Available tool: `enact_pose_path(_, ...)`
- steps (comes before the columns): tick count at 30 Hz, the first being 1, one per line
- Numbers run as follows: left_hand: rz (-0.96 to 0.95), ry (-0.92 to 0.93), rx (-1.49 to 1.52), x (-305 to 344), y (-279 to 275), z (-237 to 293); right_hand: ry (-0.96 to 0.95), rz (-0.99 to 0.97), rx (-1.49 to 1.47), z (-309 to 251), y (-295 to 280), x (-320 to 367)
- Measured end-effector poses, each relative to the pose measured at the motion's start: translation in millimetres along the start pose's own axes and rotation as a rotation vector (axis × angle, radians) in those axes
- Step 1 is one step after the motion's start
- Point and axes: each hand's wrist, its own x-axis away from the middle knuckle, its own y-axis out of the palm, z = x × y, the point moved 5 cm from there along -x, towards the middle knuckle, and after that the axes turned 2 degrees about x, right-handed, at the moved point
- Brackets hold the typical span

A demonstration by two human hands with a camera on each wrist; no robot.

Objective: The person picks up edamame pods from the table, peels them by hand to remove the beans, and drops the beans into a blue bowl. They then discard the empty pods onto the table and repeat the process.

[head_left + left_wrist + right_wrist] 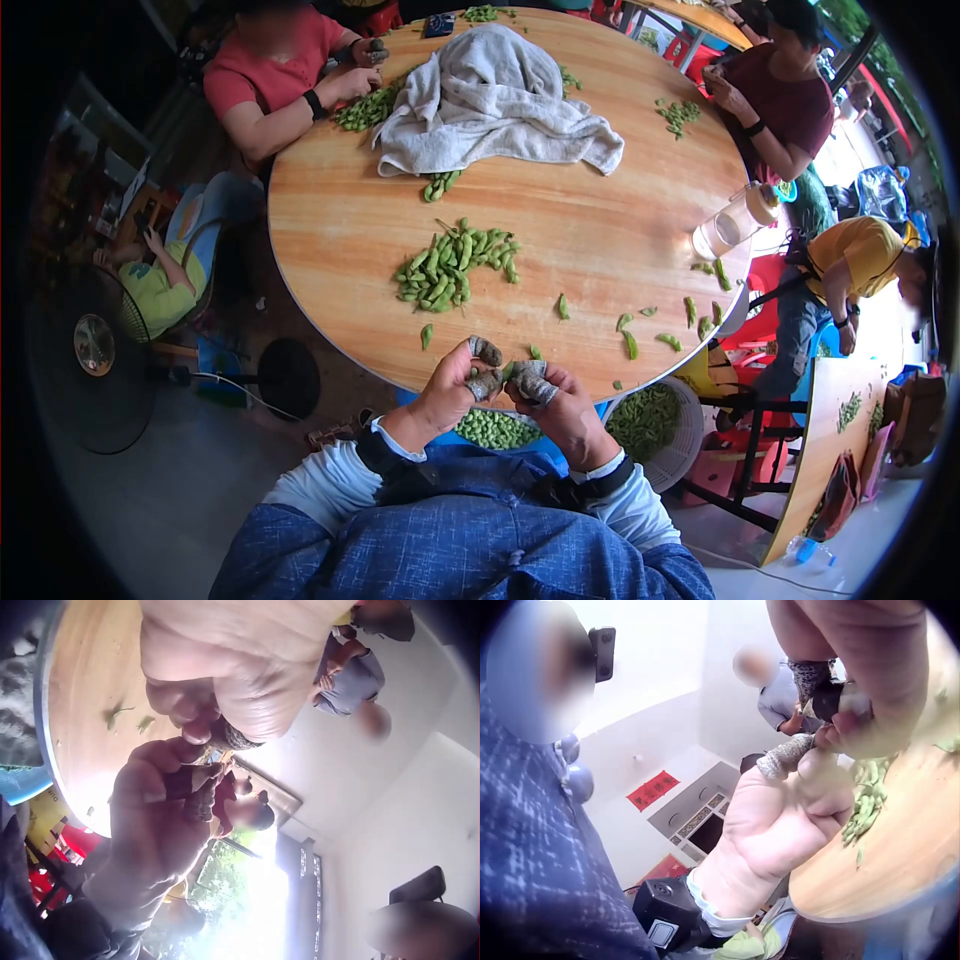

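Observation:
A small bit of green pod [508, 370] shows between the fingertips of both hands at the table's near edge. The left hand [447, 392] has curled fingers and a grey-wrapped thumb pinching at the pod from the left. From the other side the right hand [570, 415], also with wrapped digits, grips it. In the left wrist view the right hand [154, 832] meets the left hand [232, 660] at the fingertips, which hide most of the pod. A pile of green pods [440, 275] lies beyond the hands on the round table [350, 230].
Loose pods [630, 343] are scattered at right, near a clear bottle [728, 225]. A grey towel [495, 95] covers something at the far side. Below the edge are shelled beans [495, 428] and a white basket [683, 455] of pods. People sit around; a fan [95, 345] stands left.

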Motion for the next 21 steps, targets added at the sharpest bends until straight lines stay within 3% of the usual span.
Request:
enact_pose_path(5,-0.065,0.019,-0.165,8.6,11.4,11.2,-0.050,-0.042,0.038,-8.4,10.0,10.3)
enact_pose_path(10,-0.110,0.012,-0.149,11.5,13.5,8.4,-0.076,-0.072,0.046,-7.2,9.0,11.5)
enact_pose_path(18,-0.093,-0.012,-0.095,5.5,10.6,-4.5,-0.136,0.044,0.174,2.6,-3.4,1.5)
enact_pose_path(21,0.011,0.328,-0.599,3.2,14.5,10.5,-0.137,0.084,0.138,2.0,-8.2,1.8)
